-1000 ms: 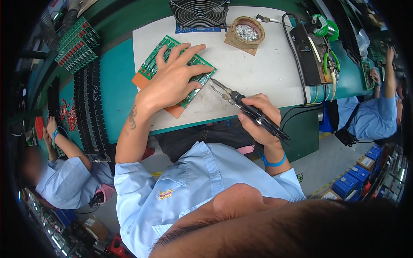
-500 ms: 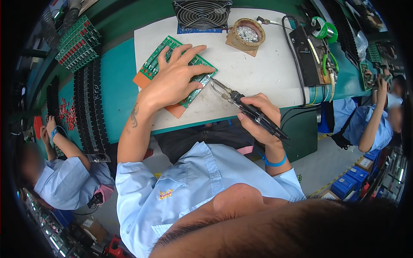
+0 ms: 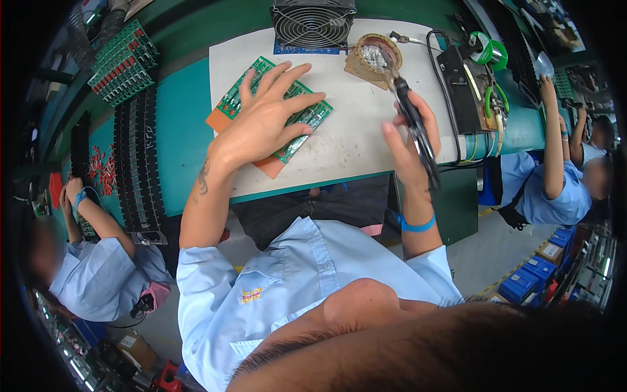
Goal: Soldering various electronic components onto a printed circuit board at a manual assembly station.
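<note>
In the head view, the left hand [image 3: 264,124] lies flat, fingers spread and released, pressing down on a green circuit board [image 3: 307,121] that rests on an orange pad [image 3: 268,166] on the white work mat [image 3: 346,147] of the green bench [image 3: 186,137]. The right hand [image 3: 408,140] is clenched around the dark handle of a soldering iron [image 3: 411,121], whose tip reaches up into a round tip-cleaner holder [image 3: 373,55]; this shallow brown dish holds a tangle of shiny metal wool, and the iron's tip is touching or just above it, which cannot be told for sure. The dish sits on the mat just right of a black fan [image 3: 312,21] and well apart from the circuit board. A blue wristband [image 3: 415,225] circles the right wrist. To the right of the mat stands a dark soldering station [image 3: 460,91] with a green solder spool [image 3: 486,49] beside it. At the far left of the bench, black trays [image 3: 137,163] stand in rows, and green racks [image 3: 121,62] hold upright boards with red parts. Loose red pieces [image 3: 104,170] lie near the trays. A co-worker in a blue shirt [image 3: 98,274] sits at the left, another co-worker [image 3: 555,183] at the right with an arm raised to the bench. Blue bins [image 3: 539,274] stand on the floor at lower right; their contents cannot be made out.
</note>
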